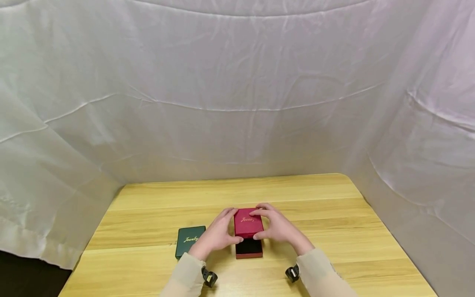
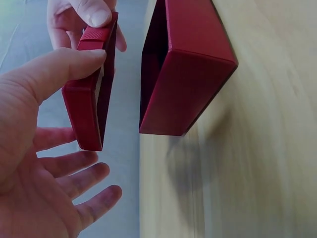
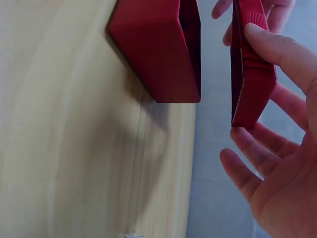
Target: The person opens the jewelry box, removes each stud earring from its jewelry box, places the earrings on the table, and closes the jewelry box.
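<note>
Both hands hold the red lid (image 1: 248,227) of a jewelry box, lettered "Jewelry" in gold. The left hand (image 1: 219,234) grips its left side, thumb on the near edge. Opposite it, the right hand (image 1: 277,226) grips the right side, with its thumb on the near edge too. In the wrist views the lid is raised apart from the red box base (image 2: 190,84), and a ribbed ribbon tab (image 3: 253,21) shows on its edge. The base stands on the table with its dark inside partly showing; the lid hides its far part in the head view.
A green jewelry box (image 1: 190,239) lies on the wooden table (image 1: 315,198), left of the red one and beside the left wrist. A small silvery piece (image 3: 132,235) shows at the right wrist view's bottom edge. Pale cloth (image 1: 237,136) hangs around the table.
</note>
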{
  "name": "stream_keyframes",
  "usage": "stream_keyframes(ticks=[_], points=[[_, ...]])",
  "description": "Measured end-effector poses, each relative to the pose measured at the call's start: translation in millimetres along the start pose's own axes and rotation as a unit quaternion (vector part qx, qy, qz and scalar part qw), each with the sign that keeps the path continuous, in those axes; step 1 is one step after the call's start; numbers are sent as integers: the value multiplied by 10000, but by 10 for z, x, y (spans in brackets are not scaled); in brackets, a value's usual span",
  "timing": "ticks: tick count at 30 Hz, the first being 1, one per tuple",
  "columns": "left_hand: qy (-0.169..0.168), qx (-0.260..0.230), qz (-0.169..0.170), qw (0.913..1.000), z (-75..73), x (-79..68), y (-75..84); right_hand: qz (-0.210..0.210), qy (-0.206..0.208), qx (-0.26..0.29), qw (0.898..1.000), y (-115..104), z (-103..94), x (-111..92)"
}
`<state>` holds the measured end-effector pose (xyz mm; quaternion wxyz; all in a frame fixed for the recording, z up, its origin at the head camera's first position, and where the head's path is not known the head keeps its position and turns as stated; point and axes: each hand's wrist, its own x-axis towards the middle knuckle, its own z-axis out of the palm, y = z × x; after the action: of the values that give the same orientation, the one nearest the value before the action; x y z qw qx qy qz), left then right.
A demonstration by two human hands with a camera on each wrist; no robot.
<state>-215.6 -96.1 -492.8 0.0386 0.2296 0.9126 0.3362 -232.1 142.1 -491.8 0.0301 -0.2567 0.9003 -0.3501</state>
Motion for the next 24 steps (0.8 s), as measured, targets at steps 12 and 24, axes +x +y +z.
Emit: stream_keyframes(ticks=[12,24], points=[[-72,-118,98,9999,64,-135,-28,-20,-83,84,9999,-51,70,-157],[-52,-206,35,9998,160,-240,-73,49,-67,263,9996,-16,216,-282]])
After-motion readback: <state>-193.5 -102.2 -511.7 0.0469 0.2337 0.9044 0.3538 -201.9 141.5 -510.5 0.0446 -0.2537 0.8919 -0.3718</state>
